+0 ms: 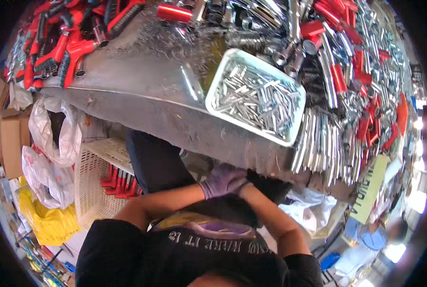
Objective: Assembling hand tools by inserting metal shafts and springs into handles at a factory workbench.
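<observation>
Two white plastic bags (pixel 56 131) hang at the left, near a cardboard box (pixel 12 146) and above a bulging yellow bag (pixel 55 222). Just over them, red tools (pixel 72 52) with black ribbed handles lie heaped on the left end of the grey, worn bench (pixel 122 79). Below its edge, a white slatted basket (pixel 91 191) holds a cluster of red parts (pixel 121 182). Further right, the left hand (pixel 216 185) and the right hand (pixel 237 182), both in purplish gloves, come together below the bench's near edge, in front of the person's body. They overlap, with the fingers hidden, so I cannot tell how far open either grip is or whether it has hold of anything. Beyond the hands and well apart from them, a pale rectangular tray (pixel 266 67) of short metal pins (pixel 251 98) sits by the bench edge. Just right of it, slim metal tubes (pixel 321 146) lie side by side.
</observation>
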Available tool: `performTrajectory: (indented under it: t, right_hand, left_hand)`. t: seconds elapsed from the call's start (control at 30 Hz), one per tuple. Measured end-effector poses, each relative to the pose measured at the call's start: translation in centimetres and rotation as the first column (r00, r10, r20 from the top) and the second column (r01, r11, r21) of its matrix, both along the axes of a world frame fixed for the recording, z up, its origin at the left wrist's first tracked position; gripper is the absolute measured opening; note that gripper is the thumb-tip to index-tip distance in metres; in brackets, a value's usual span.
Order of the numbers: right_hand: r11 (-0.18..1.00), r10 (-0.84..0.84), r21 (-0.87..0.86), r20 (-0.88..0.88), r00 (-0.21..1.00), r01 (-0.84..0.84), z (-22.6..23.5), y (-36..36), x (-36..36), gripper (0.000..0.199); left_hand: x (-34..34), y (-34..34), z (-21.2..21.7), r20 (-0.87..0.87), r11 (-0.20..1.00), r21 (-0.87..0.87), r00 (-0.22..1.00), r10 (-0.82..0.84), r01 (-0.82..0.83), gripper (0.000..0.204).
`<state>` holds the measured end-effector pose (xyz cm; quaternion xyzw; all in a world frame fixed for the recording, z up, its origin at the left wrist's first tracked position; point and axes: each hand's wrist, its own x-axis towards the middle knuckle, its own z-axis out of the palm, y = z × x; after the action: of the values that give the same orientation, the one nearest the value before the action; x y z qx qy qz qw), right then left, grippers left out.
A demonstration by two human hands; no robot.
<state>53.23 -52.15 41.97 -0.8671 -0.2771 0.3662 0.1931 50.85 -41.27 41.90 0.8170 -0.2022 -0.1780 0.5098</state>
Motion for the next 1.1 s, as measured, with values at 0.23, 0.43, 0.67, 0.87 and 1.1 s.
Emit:
performTrajectory:
  t: [0.23, 0.43, 0.67, 0.87, 1.1]
  right_hand:
    - [0.986, -0.068, 0.15, -0.072, 0.995, 0.078, 0.1, 0.1, -1.9, 0.049]
    - [0.982, -0.177, 0.099, 0.224, 0.958, 0.158, -6.1, -0.7, -6.8, 0.048]
    - [0.959, -0.242, 0.028, 0.603, 0.76, 0.283, -10.1, 1.8, -6.3, 0.046]
    - [0.927, -0.205, 0.009, 0.85, 0.485, 0.375, -14.5, 3.8, -8.2, 0.044]
    - [0.927, -0.07, 0.018, 0.99, 0.126, 0.375, -9.3, 1.6, -2.4, 0.042]
  left_hand:
    - [1.7, 2.1, 0.7, -0.046, 0.992, -0.11, 0.997, -0.067, 0.061, 0.033]
    - [-0.4, 2.7, 1.4, 0.469, 0.959, -0.113, 0.865, -0.179, 0.26, 0.04]
    - [-0.4, 2.0, -0.3, 0.391, 0.95, -0.066, 0.884, -0.258, 0.306, 0.033]
    - [-2.3, 2.3, -2.1, 0.541, 0.979, -0.079, 0.833, -0.117, 0.189, 0.026]
    - [2.0, 2.2, -2.9, -0.199, 0.834, 0.534, 0.979, -0.037, 0.14, 0.035]
